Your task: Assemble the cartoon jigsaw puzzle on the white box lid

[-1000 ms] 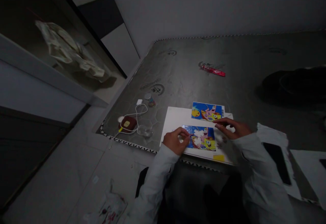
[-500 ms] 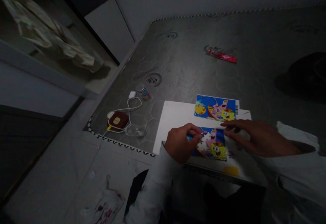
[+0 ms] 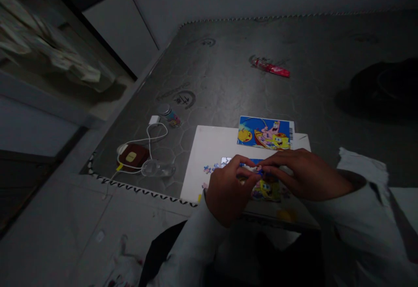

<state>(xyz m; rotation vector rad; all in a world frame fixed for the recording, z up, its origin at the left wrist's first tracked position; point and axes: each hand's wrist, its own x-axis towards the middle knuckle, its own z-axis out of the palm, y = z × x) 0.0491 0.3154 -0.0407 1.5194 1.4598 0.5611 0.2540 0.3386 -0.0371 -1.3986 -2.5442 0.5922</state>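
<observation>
A partly assembled jigsaw puzzle (image 3: 267, 191) with a cartoon picture lies on a white board (image 3: 192, 171). My left hand (image 3: 230, 187) is over its left side, thumb and forefinger closed in a pinch at a small puzzle piece (image 3: 259, 169). From the other side, my right hand (image 3: 303, 173) reaches in with its fingertips pinched at the same small piece. Both hands cover much of the puzzle. Just behind them, a picture card (image 3: 264, 133) shows the same cartoon scene. Loose puzzle pieces (image 3: 211, 167) are scattered left of my left hand.
On the left of the grey-covered table (image 3: 212, 86) are a small jar (image 3: 170, 116), a white cable (image 3: 148, 132), a brown case (image 3: 132, 156) and a clear plastic item (image 3: 158, 168). A red wrapper (image 3: 271, 67) lies farther back; a dark object (image 3: 382, 89) is at right.
My right hand has moved left, from the puzzle's right edge to meet my left fingertips over the puzzle. The whole view has shifted, so the table things appear farther left.
</observation>
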